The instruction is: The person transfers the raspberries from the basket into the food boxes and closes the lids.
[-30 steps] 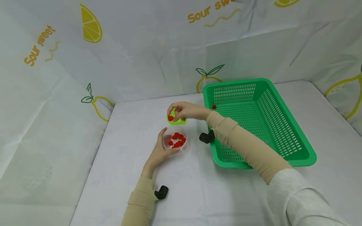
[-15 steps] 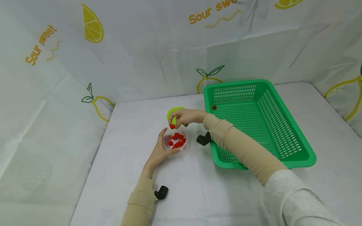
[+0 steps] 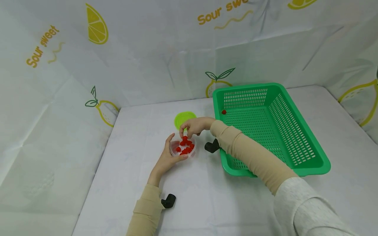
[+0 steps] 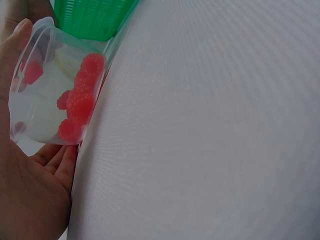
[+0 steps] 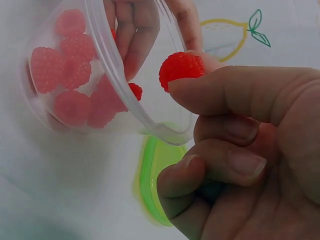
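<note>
My left hand (image 3: 169, 160) holds a clear plastic tub (image 4: 40, 115) from the left side, thumb and fingers curled round its wall. Several red raspberries (image 4: 80, 100) lie inside, showing through the wall in both wrist views. Between thumb and forefinger, my right hand (image 3: 196, 126) pinches one raspberry (image 5: 181, 71) at the tub's far rim. The right wrist view has this berry at the mouth of the tub, with the other fingers curled below. Behind the tub lies a lime-green lid (image 3: 183, 118), partly covered by the right hand in the head view.
A large green plastic basket (image 3: 298, 124) stands to the right, beneath the right forearm. One raspberry (image 3: 223, 112) sits in its far left corner. A white cloth with lemon prints covers the table (image 3: 133, 137) and hangs as a backdrop behind.
My right hand has moved from over the lime-green lid toward me to the tub's rim, carrying the raspberry. More of the lid shows now. The left hand and tub have stayed in place.
</note>
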The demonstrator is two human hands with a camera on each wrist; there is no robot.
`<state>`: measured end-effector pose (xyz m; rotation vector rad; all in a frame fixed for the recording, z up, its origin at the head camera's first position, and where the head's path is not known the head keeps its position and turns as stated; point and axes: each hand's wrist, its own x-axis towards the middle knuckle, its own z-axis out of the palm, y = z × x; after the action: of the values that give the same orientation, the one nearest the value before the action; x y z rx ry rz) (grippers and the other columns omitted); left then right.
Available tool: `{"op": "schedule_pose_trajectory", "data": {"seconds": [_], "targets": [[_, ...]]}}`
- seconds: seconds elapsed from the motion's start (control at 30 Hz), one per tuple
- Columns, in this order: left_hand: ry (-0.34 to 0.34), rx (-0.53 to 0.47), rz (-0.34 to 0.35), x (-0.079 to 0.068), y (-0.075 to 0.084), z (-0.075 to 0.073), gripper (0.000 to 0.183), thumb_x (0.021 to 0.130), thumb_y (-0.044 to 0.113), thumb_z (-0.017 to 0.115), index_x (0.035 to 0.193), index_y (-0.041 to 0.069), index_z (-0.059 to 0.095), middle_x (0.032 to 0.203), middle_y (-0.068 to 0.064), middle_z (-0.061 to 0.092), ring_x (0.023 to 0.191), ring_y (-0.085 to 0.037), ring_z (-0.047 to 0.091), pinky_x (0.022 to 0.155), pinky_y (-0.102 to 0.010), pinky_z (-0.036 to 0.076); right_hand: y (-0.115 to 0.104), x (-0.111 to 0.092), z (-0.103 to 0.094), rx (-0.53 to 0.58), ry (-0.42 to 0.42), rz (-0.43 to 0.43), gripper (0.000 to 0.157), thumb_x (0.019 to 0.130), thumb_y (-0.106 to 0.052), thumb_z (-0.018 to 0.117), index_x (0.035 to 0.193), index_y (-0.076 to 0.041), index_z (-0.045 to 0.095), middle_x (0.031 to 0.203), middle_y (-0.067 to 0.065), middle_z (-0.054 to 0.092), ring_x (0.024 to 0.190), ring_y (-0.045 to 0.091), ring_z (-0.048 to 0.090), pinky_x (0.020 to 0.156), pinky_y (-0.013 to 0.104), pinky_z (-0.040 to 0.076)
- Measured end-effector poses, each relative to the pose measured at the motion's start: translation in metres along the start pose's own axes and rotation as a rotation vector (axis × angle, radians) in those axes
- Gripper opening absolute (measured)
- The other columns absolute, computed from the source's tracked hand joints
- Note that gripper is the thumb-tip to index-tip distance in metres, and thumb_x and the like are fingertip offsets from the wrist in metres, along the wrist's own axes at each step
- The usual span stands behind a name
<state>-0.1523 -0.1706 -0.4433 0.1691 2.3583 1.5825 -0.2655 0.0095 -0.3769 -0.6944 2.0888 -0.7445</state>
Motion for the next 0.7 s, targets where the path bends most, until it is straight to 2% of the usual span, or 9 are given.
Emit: {"op": "schedule_pose_trajectory", "data": {"seconds": [0.23,0.33,0.47,0.57,0.7], "targets": [[-0.002,-0.009,0.000,-0.003,0.004,0.000,0.097,0.078,0.023,0.074,0.149,0.023,0.007,0.144,-0.014,0.036,0.135,-0.028,0.034,0.112,-0.051,0.026,0.003,0.002,0.000,-0.037,-0.014,0.026,0.020,0.085,-0.006,0.053,0.102,-0.013,0.062,0.075,-0.001,0.041,0.053,0.012,0.030,0.048,0.019,0.029],[0.015,0.001,0.014,0.004,-0.010,0.001,0.098,0.076,0.029,0.076,0.148,0.028,0.009,0.142,-0.010,0.038,0.133,-0.027,0.036,0.111,-0.051,0.028,0.003,0.002,0.000,-0.042,-0.013,0.019,0.020,0.085,-0.005,0.053,0.102,-0.012,0.062,0.071,-0.001,0.039,0.051,0.012,0.029,0.047,0.019,0.028],[0.022,-0.008,0.010,0.007,-0.014,0.002,0.100,0.074,0.029,0.077,0.147,0.029,0.010,0.141,-0.008,0.039,0.133,-0.026,0.036,0.110,-0.053,0.028,0.003,0.001,0.000,-0.053,-0.016,0.020,0.020,0.085,-0.006,0.053,0.102,-0.013,0.062,0.072,-0.001,0.040,0.052,0.012,0.030,0.047,0.019,0.029],[0.010,-0.027,-0.010,0.006,-0.010,0.001,0.099,0.075,0.026,0.077,0.147,0.028,0.009,0.143,-0.008,0.038,0.135,-0.026,0.034,0.112,-0.053,0.026,0.002,0.001,0.000,-0.062,-0.018,0.024,0.019,0.086,-0.006,0.053,0.102,-0.013,0.062,0.074,-0.001,0.040,0.053,0.012,0.030,0.048,0.019,0.030],[0.024,-0.010,-0.005,0.011,-0.021,0.002,0.099,0.075,0.029,0.078,0.146,0.035,0.009,0.142,-0.004,0.039,0.135,-0.023,0.035,0.112,-0.051,0.027,0.001,0.000,0.000,-0.066,-0.019,0.032,0.019,0.086,-0.007,0.054,0.102,-0.012,0.061,0.073,-0.001,0.040,0.053,0.012,0.030,0.048,0.019,0.029]]}}
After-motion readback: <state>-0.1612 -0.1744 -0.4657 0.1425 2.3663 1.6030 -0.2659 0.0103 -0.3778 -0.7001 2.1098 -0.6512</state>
